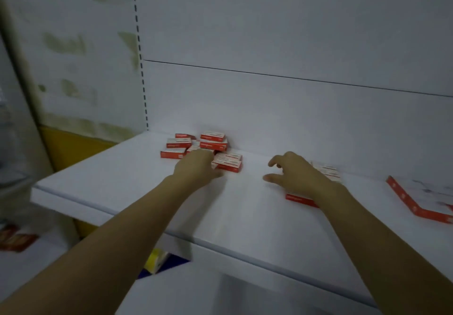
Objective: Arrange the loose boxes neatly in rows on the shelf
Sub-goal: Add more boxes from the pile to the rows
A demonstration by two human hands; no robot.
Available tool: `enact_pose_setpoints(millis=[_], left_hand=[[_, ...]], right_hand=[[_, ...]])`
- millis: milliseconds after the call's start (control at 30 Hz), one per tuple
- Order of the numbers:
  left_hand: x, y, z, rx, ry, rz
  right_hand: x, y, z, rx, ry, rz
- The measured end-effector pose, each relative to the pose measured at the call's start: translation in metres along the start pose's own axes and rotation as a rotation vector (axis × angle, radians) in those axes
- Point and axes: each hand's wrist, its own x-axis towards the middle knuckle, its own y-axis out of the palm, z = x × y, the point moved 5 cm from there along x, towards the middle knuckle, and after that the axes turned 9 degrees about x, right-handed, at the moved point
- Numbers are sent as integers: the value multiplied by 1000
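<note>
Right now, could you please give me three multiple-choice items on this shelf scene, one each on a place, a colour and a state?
1. Where does the loose pile of boxes lie on the shelf?
A. at the front edge
B. at the back, by the rear panel
C. on the floor
2. What colour are these boxes?
A. red and white
B. blue
C. green
3. How is the right hand?
A. in a fist
B. pinching a box
C. fingers spread, holding nothing

1 B, the pile sits against the rear panel; 2 A, red sides and white tops show; 3 C, its fingers and thumb stand apart.
</note>
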Motion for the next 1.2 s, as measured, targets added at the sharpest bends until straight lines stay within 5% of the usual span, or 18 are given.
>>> enact_pose_setpoints(millis=[300,633,1000,1200], left_hand=[[-16,-24,103,146,-244,-82],[-12,-24,128,203,-278,-99],[7,-10,87,81,-158,-67],[21,-8,36,-49,100,-86]], right_hand=[[52,55,90,34,-183,67],[58,90,111,-72,-243,38],[45,77,98,74,-299,106],[45,35,55,33,-241,-54]])
